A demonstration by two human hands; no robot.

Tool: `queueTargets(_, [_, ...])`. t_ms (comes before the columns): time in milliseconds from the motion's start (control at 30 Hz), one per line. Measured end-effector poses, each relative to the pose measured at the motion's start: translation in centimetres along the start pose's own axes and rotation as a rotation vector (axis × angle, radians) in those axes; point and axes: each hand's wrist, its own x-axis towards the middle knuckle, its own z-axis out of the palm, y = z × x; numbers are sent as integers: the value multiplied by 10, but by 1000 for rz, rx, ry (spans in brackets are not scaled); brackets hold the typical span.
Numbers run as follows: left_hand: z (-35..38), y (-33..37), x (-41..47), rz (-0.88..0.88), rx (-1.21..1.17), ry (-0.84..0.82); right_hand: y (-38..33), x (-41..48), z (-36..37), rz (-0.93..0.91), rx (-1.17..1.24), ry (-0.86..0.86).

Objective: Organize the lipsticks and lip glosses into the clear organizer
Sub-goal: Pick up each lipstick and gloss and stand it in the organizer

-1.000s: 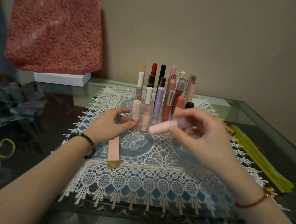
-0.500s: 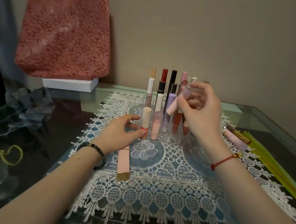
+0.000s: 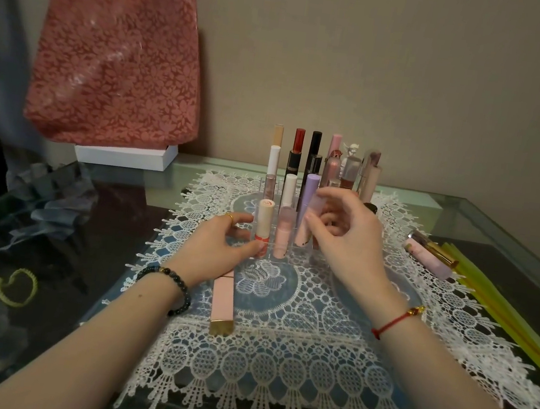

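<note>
Lip gloss (image 3: 304,234), frosted pink cylinder, pinched by right hand (image 3: 352,249)

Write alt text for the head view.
A right hand holds a tilted pink tube in the front row of a clear organizer; the left hand touches its front left corner. A square pink lipstick lies on the lace mat.
</note>
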Motion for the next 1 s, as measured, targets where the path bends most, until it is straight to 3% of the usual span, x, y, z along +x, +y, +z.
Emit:
queueTargets(800, [0, 0, 0, 1, 0, 6, 14, -5, 6, -29, -192, -63])
queueTargets(1000, [-1, -2, 1, 4, 1, -4, -1, -2, 0, -138, -265, -10])
